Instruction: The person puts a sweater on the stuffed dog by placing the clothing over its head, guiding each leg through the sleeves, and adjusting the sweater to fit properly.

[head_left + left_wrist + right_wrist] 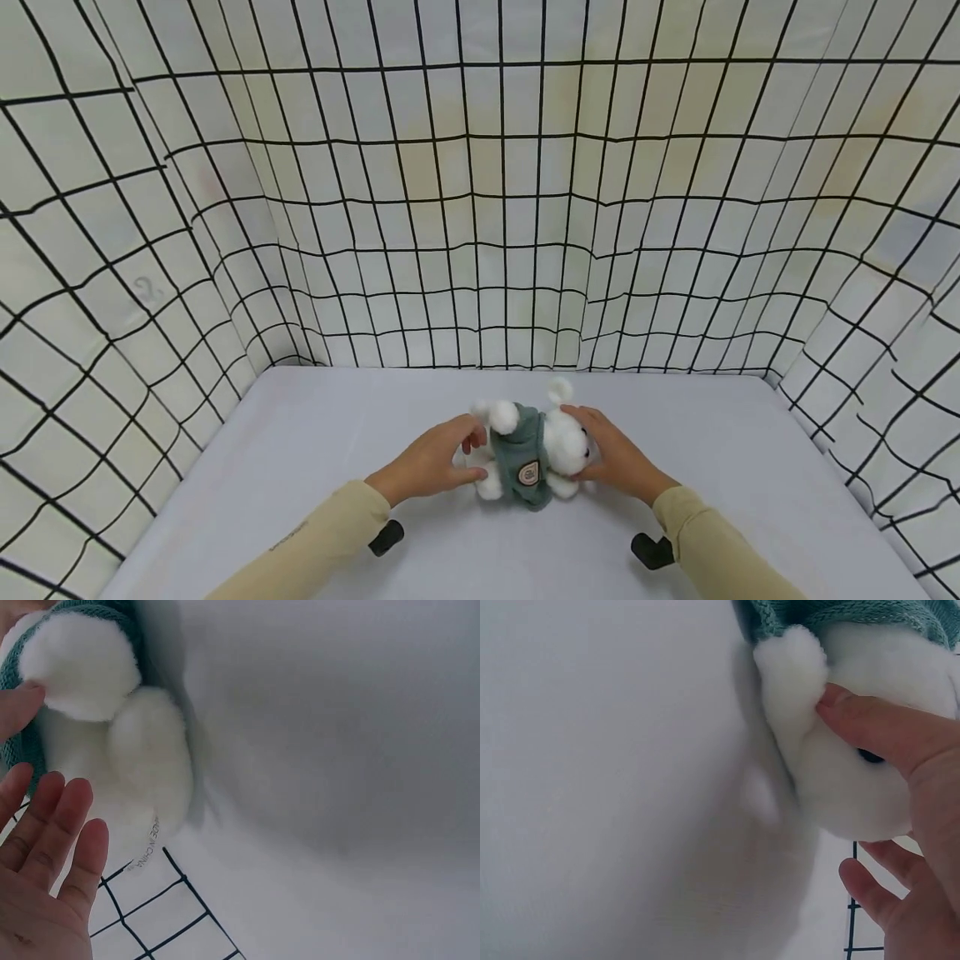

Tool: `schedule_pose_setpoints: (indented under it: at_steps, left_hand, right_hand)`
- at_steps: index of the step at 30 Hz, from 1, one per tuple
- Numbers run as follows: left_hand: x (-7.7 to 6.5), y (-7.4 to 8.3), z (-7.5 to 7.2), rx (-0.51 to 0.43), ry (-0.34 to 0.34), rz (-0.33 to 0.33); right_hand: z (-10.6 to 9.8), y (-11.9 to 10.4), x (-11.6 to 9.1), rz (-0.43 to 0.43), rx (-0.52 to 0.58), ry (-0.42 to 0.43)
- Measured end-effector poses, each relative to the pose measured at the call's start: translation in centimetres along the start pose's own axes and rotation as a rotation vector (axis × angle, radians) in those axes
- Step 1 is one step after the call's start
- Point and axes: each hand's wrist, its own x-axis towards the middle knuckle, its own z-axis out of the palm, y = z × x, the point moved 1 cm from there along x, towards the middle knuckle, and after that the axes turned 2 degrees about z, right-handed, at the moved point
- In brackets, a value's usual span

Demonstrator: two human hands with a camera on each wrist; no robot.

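A white plush toy (562, 442) in a green knitted garment (517, 454) with a round patch lies sideways on the white table, its head to the right. My right hand (618, 454) grips the head from its outer side. In the right wrist view the thumb (870, 724) presses into the white fur near a dark eye (871, 756). At the leg end is my left hand (435, 458), fingers spread apart and loosely bent. The left wrist view has its thumb tip beside a round white paw (82, 667); small printed lettering (150, 844) shows on the white fabric below.
White walls with a black grid (525, 221) enclose the table (337, 417) at the back and both sides. A black piece (386, 537) sits under the left wrist, and another black piece (651, 552) under the right.
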Motion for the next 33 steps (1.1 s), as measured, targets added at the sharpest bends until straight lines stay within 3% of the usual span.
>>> schedule_pose_setpoints:
  at_steps: [9, 14, 25, 33]
  left_hand:
    - [0.0, 0.1, 0.9, -0.083, -0.057, 0.040]
    - [0.2, 0.2, 1.0, -0.067, -0.081, 0.057]
    - [1.6, 0.5, 0.4, -0.042, 0.048, 0.133]
    - [3.4, 1.5, -0.6, -0.104, 0.135, 0.176]
  right_hand:
    - [0.1, 0.3, 0.0, -0.041, 0.008, 0.030]
    - [0.2, 0.5, 0.1, -0.056, 0.036, 0.054]
    - [-0.9, -0.1, 0.5, 0.137, 0.172, 0.074]
    - [-2.8, -0.6, 0.4, 0.221, 0.203, 0.093]
